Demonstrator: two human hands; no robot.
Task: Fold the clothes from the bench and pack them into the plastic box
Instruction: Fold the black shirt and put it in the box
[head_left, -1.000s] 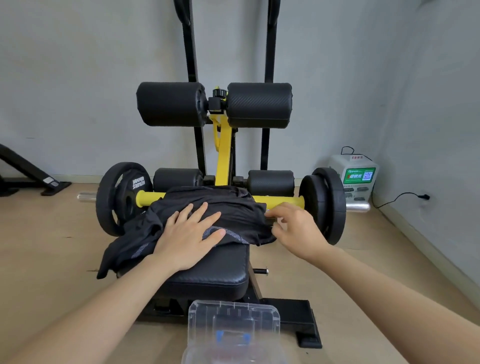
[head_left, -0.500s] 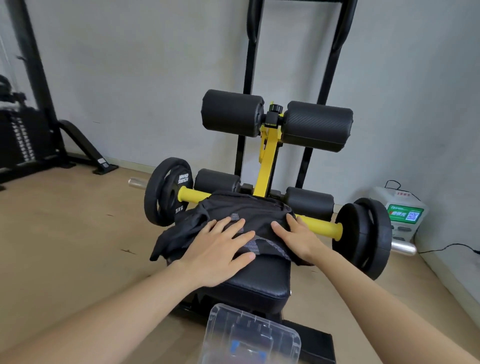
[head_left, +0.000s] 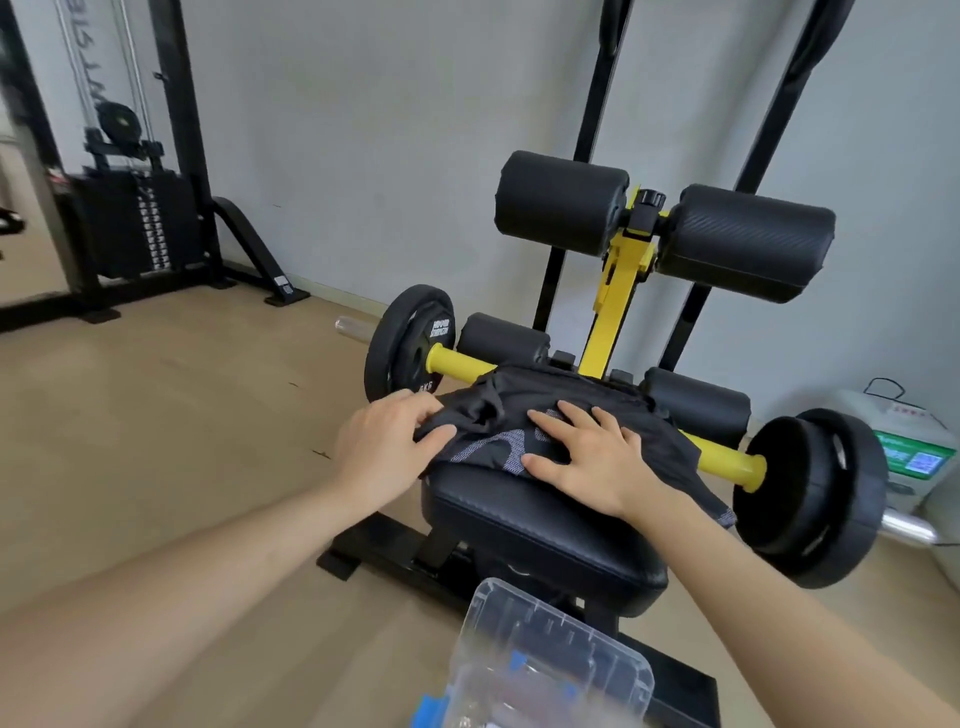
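Note:
A black garment (head_left: 524, 392) with grey patterned trim lies crumpled on the far end of the black padded bench (head_left: 524, 525). One corner of it hangs off the bench's right side. My left hand (head_left: 384, 441) pinches the garment's bunched left edge between thumb and fingers. My right hand (head_left: 587, 457) lies flat on the middle of the garment, fingers spread. The clear plastic box (head_left: 550, 660) with blue clips sits on the floor at the near end of the bench, below my arms.
A yellow bar behind the garment carries black weight plates on the left (head_left: 410, 343) and right (head_left: 815, 499). Black roller pads (head_left: 660, 223) stand above it. A cable weight machine (head_left: 130, 218) is far left, and a white device (head_left: 914, 441) sits by the right wall.
My left hand slid from the garment's middle to its left edge and took hold of it. My right hand moved onto the middle and lies flat. The view swung left.

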